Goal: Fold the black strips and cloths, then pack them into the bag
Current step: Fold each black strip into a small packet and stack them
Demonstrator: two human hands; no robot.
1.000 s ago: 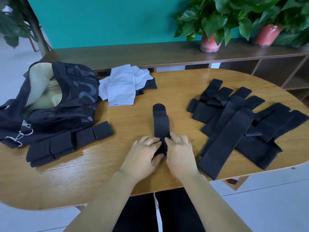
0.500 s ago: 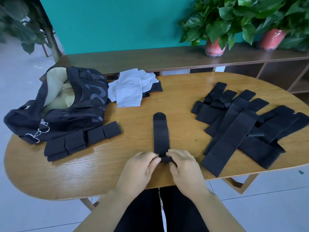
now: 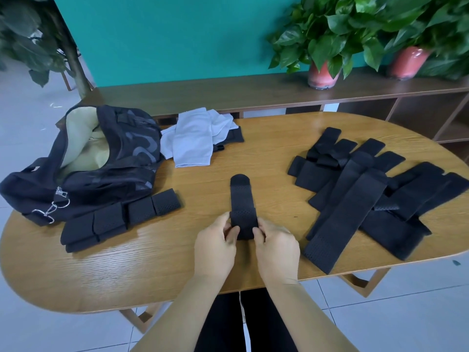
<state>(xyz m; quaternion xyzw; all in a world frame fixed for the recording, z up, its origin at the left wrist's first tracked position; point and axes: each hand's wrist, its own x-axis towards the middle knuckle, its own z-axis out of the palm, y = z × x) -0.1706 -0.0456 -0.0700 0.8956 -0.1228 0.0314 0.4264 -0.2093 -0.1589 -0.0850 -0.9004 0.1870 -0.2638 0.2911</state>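
Both your hands pinch one black strip point(image 3: 241, 204): left hand point(image 3: 215, 246), right hand point(image 3: 276, 247). Your bag point(image 3: 101, 168) gapes open, showing only pale lining; folded strips point(image 3: 119, 219) lie beside it.

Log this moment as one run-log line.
step: folding | left hand: pinching perforated black fabric strip | right hand: pinching same | black duffel bag: open

On the table point(image 3: 266, 138), the bag point(image 3: 101, 171) lies left, loose strips point(image 3: 363, 194) right (folded strips point(image 3: 119, 219) before the bag).
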